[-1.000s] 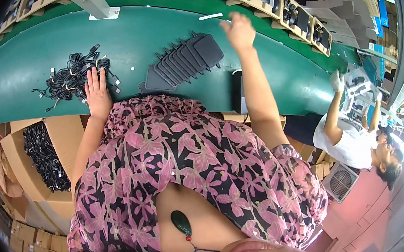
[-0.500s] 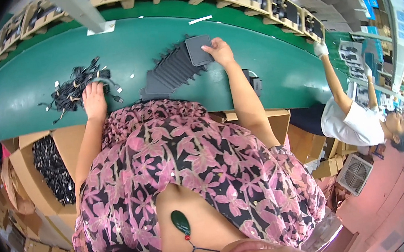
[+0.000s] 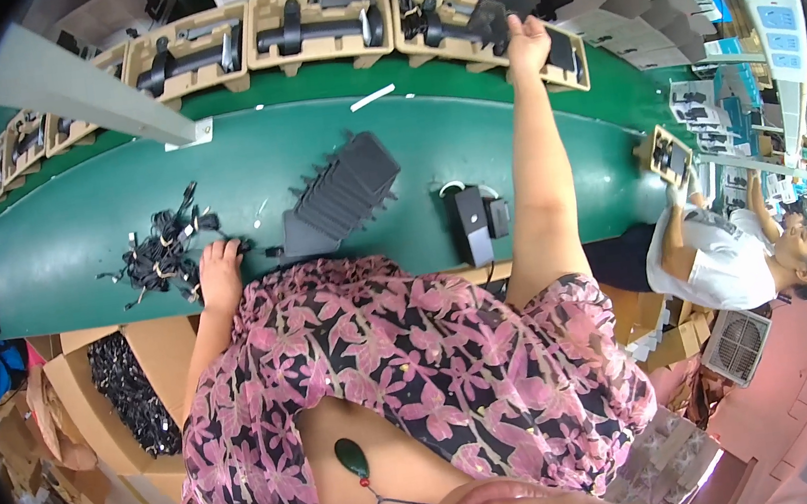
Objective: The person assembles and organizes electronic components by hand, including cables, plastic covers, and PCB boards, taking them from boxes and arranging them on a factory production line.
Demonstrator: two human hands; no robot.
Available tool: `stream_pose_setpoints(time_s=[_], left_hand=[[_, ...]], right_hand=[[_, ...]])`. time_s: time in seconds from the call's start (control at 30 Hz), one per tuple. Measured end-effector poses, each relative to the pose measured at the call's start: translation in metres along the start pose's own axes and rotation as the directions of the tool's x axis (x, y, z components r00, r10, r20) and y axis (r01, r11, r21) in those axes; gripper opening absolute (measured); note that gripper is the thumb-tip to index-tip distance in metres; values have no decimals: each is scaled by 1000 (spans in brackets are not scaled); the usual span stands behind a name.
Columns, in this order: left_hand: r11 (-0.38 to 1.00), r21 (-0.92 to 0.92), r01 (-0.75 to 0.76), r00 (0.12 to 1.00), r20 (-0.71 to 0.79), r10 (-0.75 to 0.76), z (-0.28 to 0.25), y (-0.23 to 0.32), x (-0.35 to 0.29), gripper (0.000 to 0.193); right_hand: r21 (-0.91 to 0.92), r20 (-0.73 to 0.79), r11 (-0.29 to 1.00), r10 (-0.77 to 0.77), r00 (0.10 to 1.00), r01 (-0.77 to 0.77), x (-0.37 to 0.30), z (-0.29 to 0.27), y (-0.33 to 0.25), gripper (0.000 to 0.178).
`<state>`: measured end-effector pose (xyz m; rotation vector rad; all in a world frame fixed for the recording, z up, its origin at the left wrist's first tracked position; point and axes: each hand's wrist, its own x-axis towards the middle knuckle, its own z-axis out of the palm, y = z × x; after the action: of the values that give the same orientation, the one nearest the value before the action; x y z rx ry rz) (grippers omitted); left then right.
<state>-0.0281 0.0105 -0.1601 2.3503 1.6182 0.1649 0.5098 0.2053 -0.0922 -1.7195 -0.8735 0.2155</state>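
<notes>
My right hand (image 3: 527, 43) reaches to the far side of the bench, over a cardboard tray (image 3: 459, 49). Between its thumb and fingers is a dark flat plate (image 3: 489, 16), blurred and tipped over the tray's fitted parts. In the middle of the bench a fanned stack of dark grey plates (image 3: 341, 194) with small side tabs lies overlapping. My left hand (image 3: 221, 272) lies on the near bench edge, fingers stretched out beside a tangled heap of black cables (image 3: 162, 251). It touches the heap's right side and appears to hold nothing.
Several filled trays (image 3: 321, 28) form a row along the far side. A grey metal post (image 3: 91, 84) stands at far left. Black adapters (image 3: 469, 226) lie right of the stack. A carton of black cables (image 3: 129, 391) sits below the bench. A co-worker at right holds a tray (image 3: 671, 156).
My right hand has carried a plate from the stack to the far trays. The trays have shifted left. My left hand stays by the cables. The co-worker now holds a tray.
</notes>
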Motion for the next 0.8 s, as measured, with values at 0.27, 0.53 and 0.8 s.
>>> stream_pose_setpoints(time_s=[0.27,0.53,0.8], left_hand=[[987,69,145,989,-6,-145,-2,-15,-17,27],[981,-125,145,969,-181,-167,-24,-7,-2,16],[843,-533,-73,983,-182,-29,-59,50,23,25]], right_hand=[[-632,294,753,15,956,183,15,13,-14,52],[-440,357,588,-580,733,679,-74,31,-55,42],[455,772,403,-623,-126,794,-293,40,-166,50]])
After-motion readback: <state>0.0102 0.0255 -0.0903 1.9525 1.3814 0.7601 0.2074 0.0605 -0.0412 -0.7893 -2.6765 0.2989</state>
